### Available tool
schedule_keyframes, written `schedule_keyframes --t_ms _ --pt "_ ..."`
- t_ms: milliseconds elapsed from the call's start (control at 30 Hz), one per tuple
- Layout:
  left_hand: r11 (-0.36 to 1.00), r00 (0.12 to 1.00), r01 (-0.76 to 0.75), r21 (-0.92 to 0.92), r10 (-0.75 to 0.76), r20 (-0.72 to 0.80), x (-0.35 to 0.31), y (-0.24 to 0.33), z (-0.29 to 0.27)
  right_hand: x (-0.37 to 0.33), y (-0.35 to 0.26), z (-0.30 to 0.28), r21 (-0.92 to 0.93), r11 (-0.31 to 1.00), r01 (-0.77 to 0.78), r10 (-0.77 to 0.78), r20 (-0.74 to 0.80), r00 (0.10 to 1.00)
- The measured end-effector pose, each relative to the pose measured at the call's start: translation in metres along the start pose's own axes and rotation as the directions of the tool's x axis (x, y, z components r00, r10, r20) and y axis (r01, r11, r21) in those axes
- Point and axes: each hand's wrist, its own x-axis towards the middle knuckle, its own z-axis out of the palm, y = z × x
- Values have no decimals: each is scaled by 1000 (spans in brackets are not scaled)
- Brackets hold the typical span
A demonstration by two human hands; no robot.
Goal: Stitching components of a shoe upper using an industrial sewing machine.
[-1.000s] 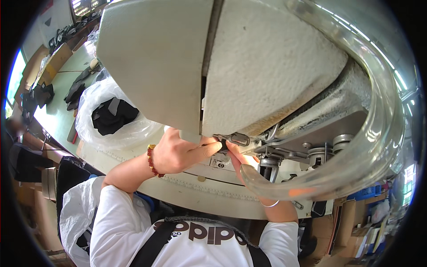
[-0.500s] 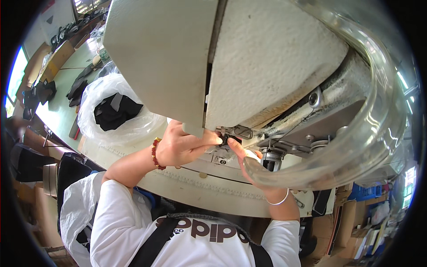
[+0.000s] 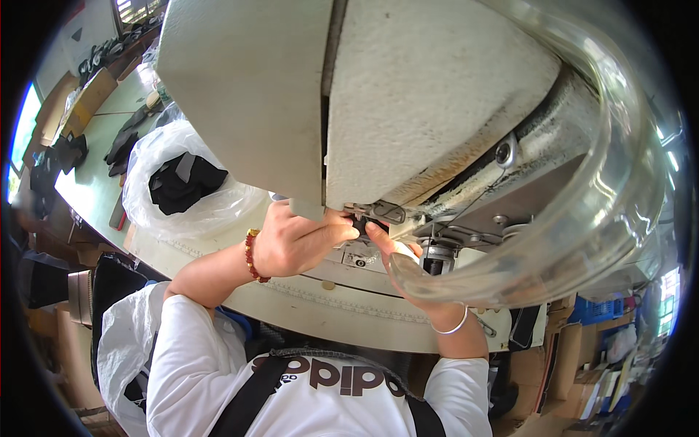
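A pale industrial sewing machine fills the upper middle, its head close above my hands. Both hands meet at its needle area, on a small black piece that looks like fabric. My left hand, with a red bead bracelet on its wrist, pinches the piece from the left, its fingertips partly behind the machine's lower edge. My right hand, wearing a light bangle, presses thumb and fingers to the piece from the right. A clear curved plastic part covers some of that hand.
To the left, a white plastic bag holds black cloth pieces. More dark pieces lie on the long table. A measuring tape strip runs along the machine table's front. Cardboard boxes and a blue crate stand at right.
The view has shifted slightly, so the machine and bag sit a little further left. Both hands stay at the needle area, still holding the black piece.
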Motion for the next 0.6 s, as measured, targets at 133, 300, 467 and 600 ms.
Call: schedule_keyframes --t_ms 133,300,467,600 --pt "996 997 -57 72 53 54 5 5 -8 0 2 3 495 800 -340 307 148 940" --pt "999 999 -10 -32 12 43 8 7 -9 -3 28 16 746 -601 -288 392 588 707" --pt "995 995 -93 -42 92 -39 8 -7 -3 0 47 32 574 -798 -182 344 683 644" --pt "994 995 -96 -55 94 -40 9 -11 -3 0 54 37 529 -831 -174 320 709 628"
